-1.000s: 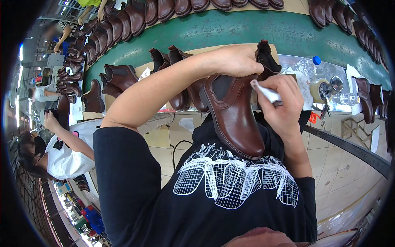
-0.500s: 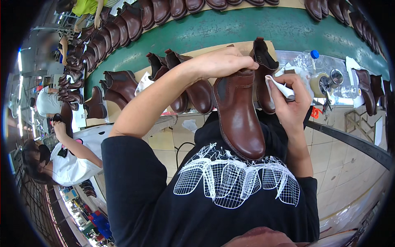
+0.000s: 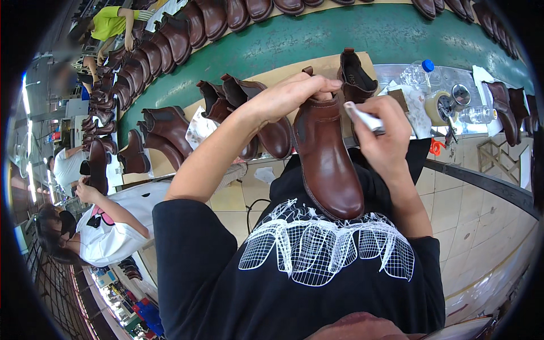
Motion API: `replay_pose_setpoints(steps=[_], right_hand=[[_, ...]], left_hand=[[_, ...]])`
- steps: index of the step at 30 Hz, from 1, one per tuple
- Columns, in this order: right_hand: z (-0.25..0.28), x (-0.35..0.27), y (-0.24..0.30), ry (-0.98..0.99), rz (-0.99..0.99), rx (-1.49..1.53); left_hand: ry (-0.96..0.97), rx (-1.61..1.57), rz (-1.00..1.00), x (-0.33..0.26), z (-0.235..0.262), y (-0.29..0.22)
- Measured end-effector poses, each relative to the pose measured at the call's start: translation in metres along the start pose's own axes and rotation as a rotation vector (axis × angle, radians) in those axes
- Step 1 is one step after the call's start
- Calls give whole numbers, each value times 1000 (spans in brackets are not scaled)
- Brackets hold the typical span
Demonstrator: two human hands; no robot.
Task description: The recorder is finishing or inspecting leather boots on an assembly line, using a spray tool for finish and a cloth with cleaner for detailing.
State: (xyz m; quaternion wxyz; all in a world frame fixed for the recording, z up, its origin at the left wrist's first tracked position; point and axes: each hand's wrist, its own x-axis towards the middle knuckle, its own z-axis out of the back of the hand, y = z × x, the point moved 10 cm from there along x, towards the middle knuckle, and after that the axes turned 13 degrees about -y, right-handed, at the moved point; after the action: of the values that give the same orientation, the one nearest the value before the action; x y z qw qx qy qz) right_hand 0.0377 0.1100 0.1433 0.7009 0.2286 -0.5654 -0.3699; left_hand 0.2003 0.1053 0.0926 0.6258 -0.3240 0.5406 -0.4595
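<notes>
My left hand (image 3: pixel 289 96) grips the top of a brown leather ankle boot (image 3: pixel 328 164), which points toe-down against my black printed shirt. My right hand (image 3: pixel 385 136) holds a short white stick-like tool (image 3: pixel 365 119) beside the boot's upper edge, its tip close to the boot opening. A second brown boot (image 3: pixel 357 76) stands just behind, on a tan board (image 3: pixel 289 71) on the work surface.
Several brown boots (image 3: pixel 164 127) stand on the board and along the green conveyor (image 3: pixel 317 34). A water bottle (image 3: pixel 416 71), a tape roll (image 3: pixel 439 107) and a small mirror sit at the right. Another person in white (image 3: pixel 110 226) sits at my left; others work farther back.
The boot has turned in my left hand, from its side panel toward its front. My right hand first pulled back, then returned with the white tool to the boot's top edge.
</notes>
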Motion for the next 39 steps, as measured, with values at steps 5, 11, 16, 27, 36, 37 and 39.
replay_pose_setpoints(steps=[5, 11, 16, 27, 36, 37, 39], right_hand=[[17, -2, -19, 9, -157, 132], [3, 1, 9, 211, -15, 264], [-19, -1, 19, 272, 100, 168], [-9, 6, 30, 122, 72, 217], [-1, 1, -9, 48, -74, 104], [6, 0, -12, 5, -70, 94], [8, -3, -18, 14, -135, 111]], left_hand=[[27, -107, 47, 6, 7, 34], [25, -365, 51, 7, 5, 43], [16, -415, 67, 7, -2, 47], [58, -458, 56, 2, 4, 46], [89, -498, 35, 1, 7, 50], [81, -493, 33, 1, 8, 50], [114, -491, 29, 0, 5, 48]])
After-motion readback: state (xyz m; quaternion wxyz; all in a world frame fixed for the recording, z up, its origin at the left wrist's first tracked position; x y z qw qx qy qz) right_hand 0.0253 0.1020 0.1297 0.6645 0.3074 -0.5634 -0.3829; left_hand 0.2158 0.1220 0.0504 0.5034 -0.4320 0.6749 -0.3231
